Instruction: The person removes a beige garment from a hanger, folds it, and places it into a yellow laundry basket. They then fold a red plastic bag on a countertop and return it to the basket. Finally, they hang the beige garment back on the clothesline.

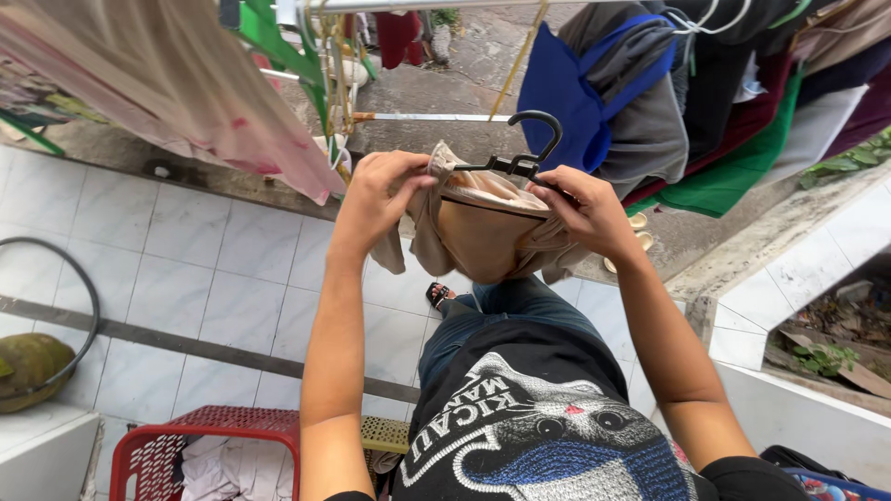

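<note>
My left hand (382, 190) grips one end of a black plastic hanger (522, 160) together with a fold of a beige garment (483, 232) draped over it. Across from it, my right hand (587, 211) holds the hanger's other end and the cloth there. The garment sags between both hands, above my knees. The hanger's hook points up toward a metal rail (436, 117).
Hung clothes crowd the top: a pink cloth (186, 83) at left, a blue and grey top (603, 93) and dark and green garments at right. A red laundry basket (213, 445) with pale clothes sits on the white tiled floor (186, 269). A low tiled ledge (798, 278) runs at right.
</note>
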